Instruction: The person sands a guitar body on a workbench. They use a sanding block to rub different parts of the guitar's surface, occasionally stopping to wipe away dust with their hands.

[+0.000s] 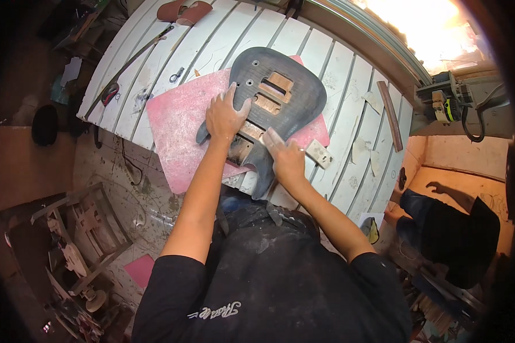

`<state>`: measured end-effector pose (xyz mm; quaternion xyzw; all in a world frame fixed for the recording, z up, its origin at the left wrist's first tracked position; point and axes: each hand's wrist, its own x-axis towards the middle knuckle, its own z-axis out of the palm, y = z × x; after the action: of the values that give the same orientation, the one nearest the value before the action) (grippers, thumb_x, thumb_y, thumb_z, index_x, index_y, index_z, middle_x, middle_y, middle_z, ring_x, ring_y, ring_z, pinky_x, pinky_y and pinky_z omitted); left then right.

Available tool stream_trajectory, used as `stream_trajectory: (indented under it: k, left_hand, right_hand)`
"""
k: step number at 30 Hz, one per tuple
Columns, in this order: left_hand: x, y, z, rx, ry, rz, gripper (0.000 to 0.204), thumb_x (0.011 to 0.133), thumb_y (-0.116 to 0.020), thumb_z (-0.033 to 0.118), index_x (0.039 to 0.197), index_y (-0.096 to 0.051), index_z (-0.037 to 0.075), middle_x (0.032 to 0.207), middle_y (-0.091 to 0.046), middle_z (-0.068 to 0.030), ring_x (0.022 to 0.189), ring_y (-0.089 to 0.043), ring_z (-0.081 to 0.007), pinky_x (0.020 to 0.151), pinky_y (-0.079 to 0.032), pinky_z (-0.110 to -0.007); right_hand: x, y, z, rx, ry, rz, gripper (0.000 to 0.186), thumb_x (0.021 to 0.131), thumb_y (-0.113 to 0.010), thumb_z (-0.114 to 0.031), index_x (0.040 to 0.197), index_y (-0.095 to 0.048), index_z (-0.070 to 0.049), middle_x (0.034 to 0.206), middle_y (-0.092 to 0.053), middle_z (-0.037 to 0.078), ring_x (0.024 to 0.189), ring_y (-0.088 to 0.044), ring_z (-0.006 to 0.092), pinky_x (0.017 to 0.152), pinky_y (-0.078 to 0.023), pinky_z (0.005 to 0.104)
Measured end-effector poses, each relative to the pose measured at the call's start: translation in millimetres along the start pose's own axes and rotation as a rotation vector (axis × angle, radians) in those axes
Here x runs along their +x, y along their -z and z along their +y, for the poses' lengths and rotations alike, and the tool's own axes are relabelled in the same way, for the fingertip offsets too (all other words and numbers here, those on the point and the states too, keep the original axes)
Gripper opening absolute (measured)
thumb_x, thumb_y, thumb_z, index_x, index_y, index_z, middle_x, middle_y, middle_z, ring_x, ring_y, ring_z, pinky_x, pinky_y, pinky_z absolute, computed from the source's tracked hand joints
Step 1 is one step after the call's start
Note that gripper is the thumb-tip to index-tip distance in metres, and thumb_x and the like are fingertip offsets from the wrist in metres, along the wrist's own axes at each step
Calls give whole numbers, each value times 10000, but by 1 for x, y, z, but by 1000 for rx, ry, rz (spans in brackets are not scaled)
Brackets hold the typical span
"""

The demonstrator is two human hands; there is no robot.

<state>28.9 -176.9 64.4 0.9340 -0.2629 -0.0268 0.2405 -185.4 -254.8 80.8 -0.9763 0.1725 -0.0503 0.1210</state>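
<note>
A dark grey, dusty electric guitar body lies on a pink mat, its bare-wood cavities facing up. My left hand rests on its left side with fingers and thumb spread, holding no separate object. Over the lower right part, beside the cavity nearest me, is my right hand. Its whitish fingertips press together against the body, and other fingers curl out of sight. Whatever may be between them is hidden. Just right of this hand lies a pale rectangular block.
The white slatted table has gaps between its boards. On it are a curved wooden strip, scraps of paper, a long dark strap-like piece and brown pads. Another person is at the right.
</note>
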Motion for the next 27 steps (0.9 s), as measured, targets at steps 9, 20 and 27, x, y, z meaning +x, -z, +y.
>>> stream_trajectory:
  k: [9, 20, 27]
  left_hand:
    - [1, 0, 3, 25, 4, -2, 730, 910, -684, 596, 1508, -609, 184, 1260, -717, -210, 1196, -663, -385, 1016, -531, -499]
    - [1, -4, 1, 20, -5, 11, 733, 909, -684, 597, 1506, -612, 176, 1274, -714, -209, 1200, -659, -389, 1021, -528, -504]
    - [1, -2, 1, 4, -7, 13, 725, 908, -690, 583, 1499, -618, 169, 1270, -716, -206, 1195, -660, -385, 1024, -525, -498]
  right_hand:
    - [-11, -8, -14, 59, 119, -75, 657, 833, -579, 4, 1452, -659, -200, 1560, -591, 46, 954, -585, 294, 840, -496, 468]
    - [-16, -20, -14, 38, -17, -142, 643, 820, -610, 2, 1416, -686, -226, 1288, -710, 74, 956, -590, 309, 846, -491, 481]
    - [-25, -18, 2, 68, 125, -81, 679, 810, -602, 4, 1452, -661, -209, 1239, -740, 90, 911, -618, 304, 812, -486, 488]
